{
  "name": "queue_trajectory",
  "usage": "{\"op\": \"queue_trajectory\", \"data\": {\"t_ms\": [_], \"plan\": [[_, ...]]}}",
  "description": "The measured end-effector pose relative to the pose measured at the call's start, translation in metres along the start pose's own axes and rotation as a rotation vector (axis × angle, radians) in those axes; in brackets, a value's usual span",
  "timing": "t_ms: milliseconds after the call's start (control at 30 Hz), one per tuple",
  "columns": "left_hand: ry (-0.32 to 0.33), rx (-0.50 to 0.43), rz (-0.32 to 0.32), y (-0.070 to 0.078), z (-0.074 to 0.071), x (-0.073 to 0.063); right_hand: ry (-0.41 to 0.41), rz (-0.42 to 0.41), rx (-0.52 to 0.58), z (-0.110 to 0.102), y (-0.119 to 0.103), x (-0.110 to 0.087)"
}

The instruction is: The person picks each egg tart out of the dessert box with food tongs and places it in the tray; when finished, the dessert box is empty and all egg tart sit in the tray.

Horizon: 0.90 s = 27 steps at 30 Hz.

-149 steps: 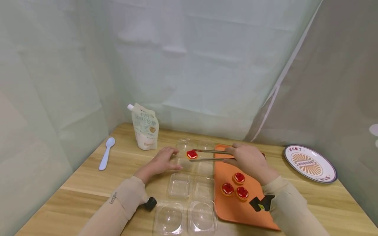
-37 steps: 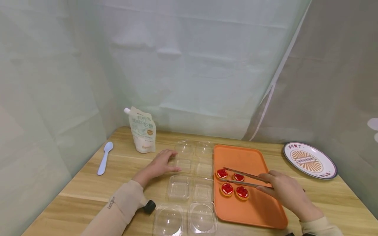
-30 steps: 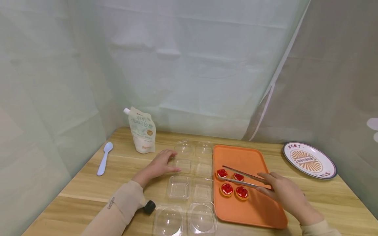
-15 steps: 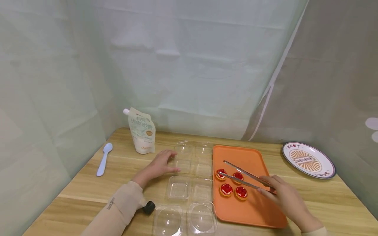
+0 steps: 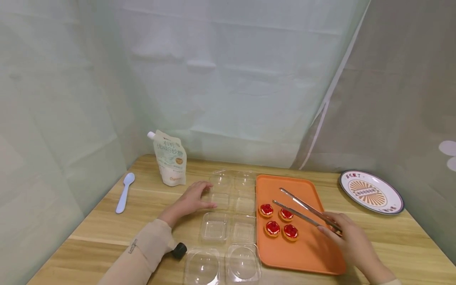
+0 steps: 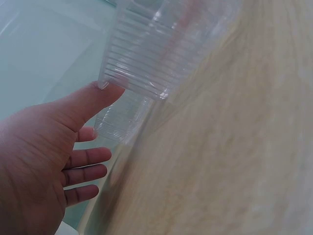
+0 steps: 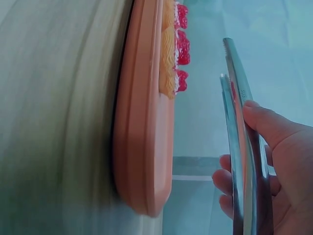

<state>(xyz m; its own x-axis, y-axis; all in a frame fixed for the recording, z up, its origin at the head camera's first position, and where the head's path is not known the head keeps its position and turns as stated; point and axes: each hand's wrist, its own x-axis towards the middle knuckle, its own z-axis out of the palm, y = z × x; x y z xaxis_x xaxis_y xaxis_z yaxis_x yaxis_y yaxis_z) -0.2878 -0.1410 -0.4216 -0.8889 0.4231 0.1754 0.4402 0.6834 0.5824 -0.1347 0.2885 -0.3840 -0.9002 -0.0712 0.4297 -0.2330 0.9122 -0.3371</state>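
My left hand (image 5: 192, 198) rests at the left edge of a clear plastic container (image 5: 220, 200); in the left wrist view its thumb touches the ribbed wall, the other fingers loosely extended. Metal tongs (image 5: 301, 203) are held in my right hand (image 5: 352, 239) above an orange tray (image 5: 303, 255). The tong arms stand apart, with nothing between their tips. Several small tarts with red topping sit together on the tray's left part: a rear-left tart (image 5: 266, 210), a front-right tart (image 5: 290, 232) and others beside them. In the right wrist view, the tongs (image 7: 238, 73) are raised clear of the tarts.
More clear containers, such as an open box (image 5: 215, 227) and domed lids (image 5: 243, 262), stand left of the tray. A sugar pouch (image 5: 170, 158) stands at the back left, with a pale blue spoon (image 5: 124, 194) beside it. A decorated plate (image 5: 371, 192) lies far right.
Five seconds ago the tongs held a tart over the container; that tart now lies on the tray with the others. The tongs have spread and drawn back right. My left hand has stayed put.
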Motion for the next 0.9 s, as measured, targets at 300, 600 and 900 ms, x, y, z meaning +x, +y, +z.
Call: {"op": "queue_trajectory", "data": {"t_ms": [300,600,900], "plan": [[0.0,-0.015,-0.007,-0.002,0.001,0.0,0.03,0.032,-0.015,-0.007,0.01,0.0],[-0.001,-0.019,-0.01,-0.004,0.002,0.002,0.06,0.068,-0.006,-0.012,0.026,0.001],[-0.007,-0.021,-0.018,-0.003,0.001,0.001,0.03,0.14,-0.043,-0.017,0.041,-0.004]]}}
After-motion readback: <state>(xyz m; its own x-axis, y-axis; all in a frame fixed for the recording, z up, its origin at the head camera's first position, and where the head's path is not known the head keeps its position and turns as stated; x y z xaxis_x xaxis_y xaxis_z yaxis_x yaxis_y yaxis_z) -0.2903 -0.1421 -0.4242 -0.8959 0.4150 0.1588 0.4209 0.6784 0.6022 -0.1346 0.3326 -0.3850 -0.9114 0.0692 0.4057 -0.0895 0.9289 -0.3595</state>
